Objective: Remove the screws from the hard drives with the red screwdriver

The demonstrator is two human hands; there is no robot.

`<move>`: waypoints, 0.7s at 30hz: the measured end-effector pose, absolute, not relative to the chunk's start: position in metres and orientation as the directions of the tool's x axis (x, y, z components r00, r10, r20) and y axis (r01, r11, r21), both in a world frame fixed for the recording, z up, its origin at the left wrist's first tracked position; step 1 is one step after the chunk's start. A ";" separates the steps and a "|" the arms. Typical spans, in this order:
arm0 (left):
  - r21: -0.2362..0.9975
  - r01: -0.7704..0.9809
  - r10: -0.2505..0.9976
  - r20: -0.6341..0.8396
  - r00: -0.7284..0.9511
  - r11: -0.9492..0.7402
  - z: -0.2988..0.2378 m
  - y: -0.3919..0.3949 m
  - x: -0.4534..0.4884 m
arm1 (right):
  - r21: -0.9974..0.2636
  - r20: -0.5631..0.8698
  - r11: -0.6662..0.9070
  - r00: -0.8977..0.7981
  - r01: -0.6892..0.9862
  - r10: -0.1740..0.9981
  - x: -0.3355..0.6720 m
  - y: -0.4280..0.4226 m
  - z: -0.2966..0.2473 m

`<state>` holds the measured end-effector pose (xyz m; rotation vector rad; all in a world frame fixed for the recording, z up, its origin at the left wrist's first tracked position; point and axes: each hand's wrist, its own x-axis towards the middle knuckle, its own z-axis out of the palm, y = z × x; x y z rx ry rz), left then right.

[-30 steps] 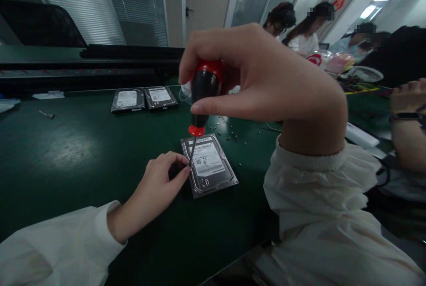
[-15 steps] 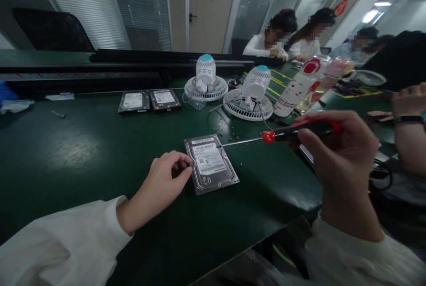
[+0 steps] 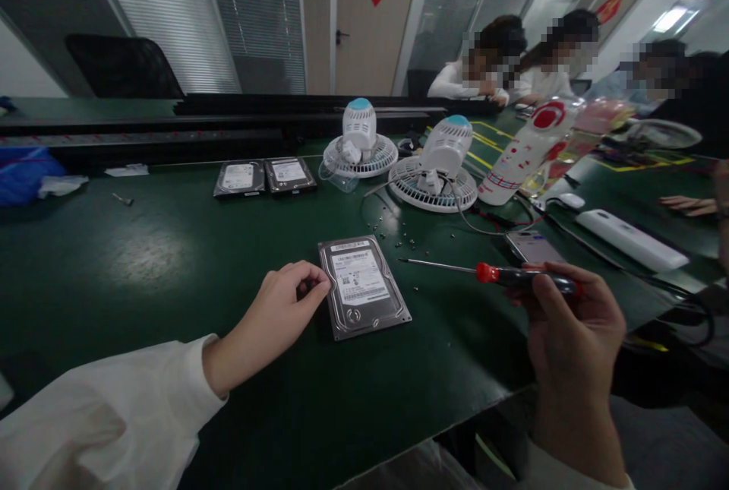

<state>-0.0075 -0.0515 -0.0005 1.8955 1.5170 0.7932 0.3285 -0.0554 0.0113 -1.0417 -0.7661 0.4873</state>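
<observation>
Screwdriver (image 3: 501, 275) in right hand (image 3: 575, 323)

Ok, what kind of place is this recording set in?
Probably an electronics workbench in a shared workroom: a long green bench carries hard drives, loose screws and small fans; the right hand holds a screwdriver, with other people seated behind.

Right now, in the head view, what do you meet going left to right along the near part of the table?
Left hand → hard drive → screwdriver held in the right hand.
</observation>
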 end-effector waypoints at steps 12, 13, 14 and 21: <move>0.680 0.686 0.966 0.178 0.188 -0.259 0.026 -0.033 -0.002 | -0.905 0.291 0.424 0.688 -0.028 0.665 0.332 -0.058 0.009; 0.661 0.700 0.963 0.193 0.190 -0.271 0.033 -0.026 0.001 | -0.904 0.293 0.427 0.693 -0.024 0.659 0.332 -0.058 0.009; 0.641 0.712 0.958 0.211 0.195 -0.286 0.040 -0.016 0.006 | -0.902 0.298 0.431 0.697 -0.018 0.653 0.331 -0.058 0.009; 0.549 0.711 0.889 0.151 0.433 -0.440 0.054 0.038 0.065 | -0.909 0.285 0.417 0.701 -0.018 0.653 0.332 -0.057 0.008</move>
